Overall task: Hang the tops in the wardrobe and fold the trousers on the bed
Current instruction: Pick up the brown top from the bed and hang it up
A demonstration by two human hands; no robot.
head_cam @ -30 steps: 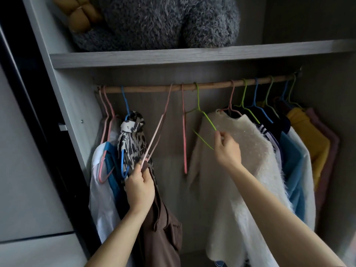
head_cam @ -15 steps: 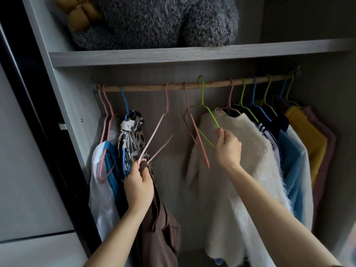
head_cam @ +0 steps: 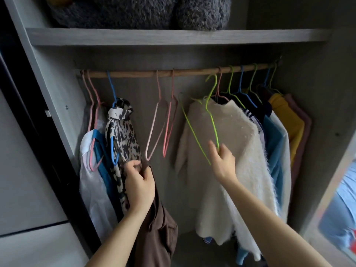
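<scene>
The wardrobe (head_cam: 57, 93) stands open, with a grey shelf (head_cam: 173, 36) across the top carrying a grey fluffy bundle (head_cam: 134, 12). Under the shelf a wooden rod (head_cam: 134, 73) runs from side to side. A cream fuzzy sweater (head_cam: 240, 151) hangs right of the middle, with blue tops (head_cam: 273, 141) and a yellow garment (head_cam: 289, 120) packed close behind it further right.

A brown garment (head_cam: 158, 228) hangs low at the left centre, on no hanger. The left hand (head_cam: 139, 185) grips its bunched top edge with curled fingers, so the cloth falls straight down below the fist and along the forearm. Just beside that hand, to the left, hangs a leopard-print top (head_cam: 123, 135).

The right hand (head_cam: 223, 162) is raised in front of the sweater, its fingers closed round the lower end of a green hanger (head_cam: 211, 122). The hanger stands upright above the hand, its hook just under the rod. Two empty pink hangers (head_cam: 154, 132) hang from the rod between the hands.
</scene>
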